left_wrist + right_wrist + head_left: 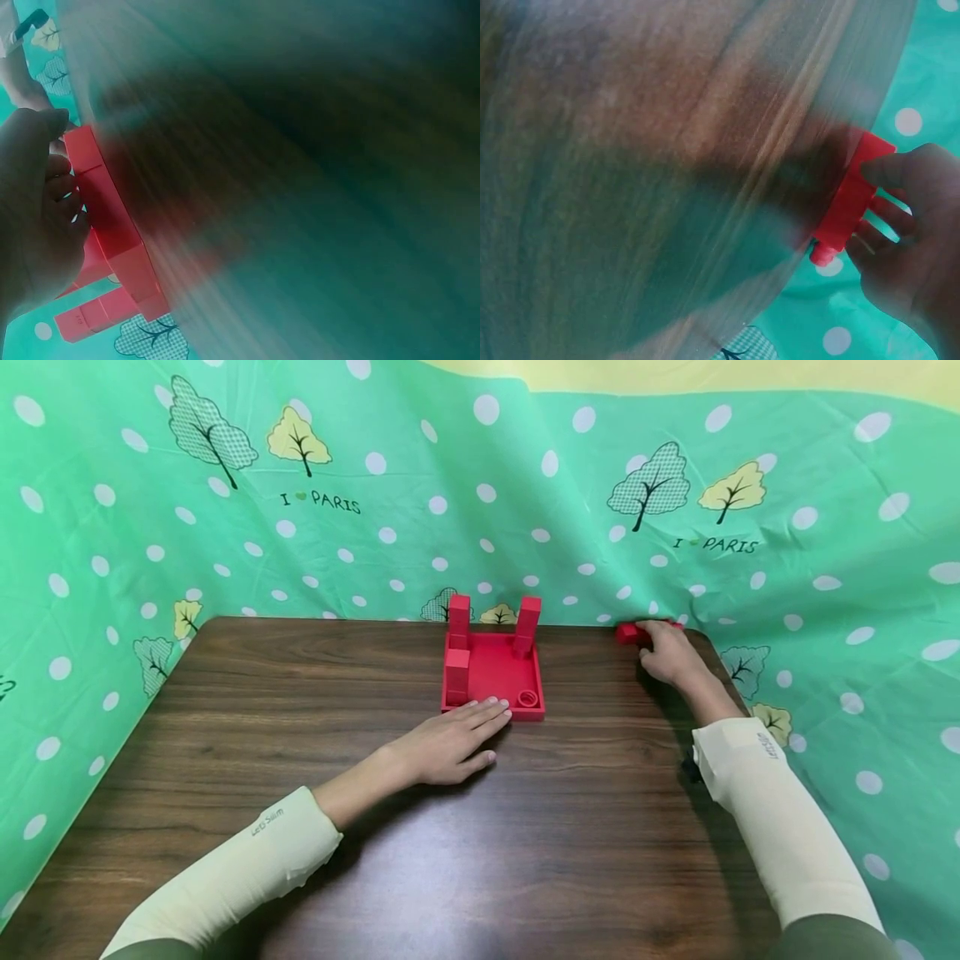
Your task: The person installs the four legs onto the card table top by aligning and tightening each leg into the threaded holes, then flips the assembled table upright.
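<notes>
A red square base (491,670) with a raised rim lies on the table, with three red block-shaped posts standing at its corners: far left (459,618), far right (528,620) and near left (457,675). At the near right corner sits a round ringed socket (527,698). My left hand (450,745) rests flat, straight fingers on the near rim. At the table's far right corner, my right hand (670,656) holds a lying red post (847,199) between thumb and fingers. A narrower round stub (823,253) sticks out of one end of that post.
The dark wood-grain table (360,685) has its far edge close behind the base. A green dotted cloth (390,518) hangs behind it and down both sides. The held post lies right by the table's far edge.
</notes>
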`<state>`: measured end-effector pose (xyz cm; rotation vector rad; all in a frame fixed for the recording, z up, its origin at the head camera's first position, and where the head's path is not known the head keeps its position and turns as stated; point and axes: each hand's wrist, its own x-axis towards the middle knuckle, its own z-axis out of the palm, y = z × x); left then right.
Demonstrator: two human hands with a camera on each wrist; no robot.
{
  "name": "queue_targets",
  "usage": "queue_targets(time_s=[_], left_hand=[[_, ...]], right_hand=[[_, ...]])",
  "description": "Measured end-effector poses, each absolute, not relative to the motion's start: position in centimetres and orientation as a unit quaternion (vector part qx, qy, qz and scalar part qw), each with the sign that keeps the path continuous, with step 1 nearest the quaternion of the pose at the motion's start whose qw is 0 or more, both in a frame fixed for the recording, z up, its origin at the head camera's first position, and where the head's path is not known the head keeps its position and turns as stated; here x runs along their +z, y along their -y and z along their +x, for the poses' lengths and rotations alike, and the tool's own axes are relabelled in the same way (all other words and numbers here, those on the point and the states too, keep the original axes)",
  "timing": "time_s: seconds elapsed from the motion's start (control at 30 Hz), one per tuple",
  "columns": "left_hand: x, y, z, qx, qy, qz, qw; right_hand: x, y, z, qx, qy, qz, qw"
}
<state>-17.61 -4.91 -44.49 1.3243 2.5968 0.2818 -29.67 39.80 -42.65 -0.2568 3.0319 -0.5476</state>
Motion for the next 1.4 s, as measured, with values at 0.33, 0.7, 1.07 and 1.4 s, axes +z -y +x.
queue_targets(time_s=[0.33, 0.7, 1.07, 1.4], left_hand=[[-44.4, 5.0, -17.8, 0.080, -0.879, 0.458, 0.108], [-44.3, 5.2, -18.0, 0.099, -0.872, 0.463, 0.124], [-44.5, 5.4, -18.1, 0.105, -0.869, 0.466, 0.128], [-45.0, 5.5, -18.1, 0.109, -0.865, 0.475, 0.122]], right_hand=[[-42.6, -39.7, -29.8, -0.133, -0.989, -0.051, 0.033], [-42.7, -38.6, -29.4, -0.121, -0.991, -0.044, 0.022], [-42.7, -38.0, -29.0, -0.118, -0.989, -0.083, 0.012], [-42.2, -36.6, -28.3, -0.120, -0.987, -0.105, 0.016]])
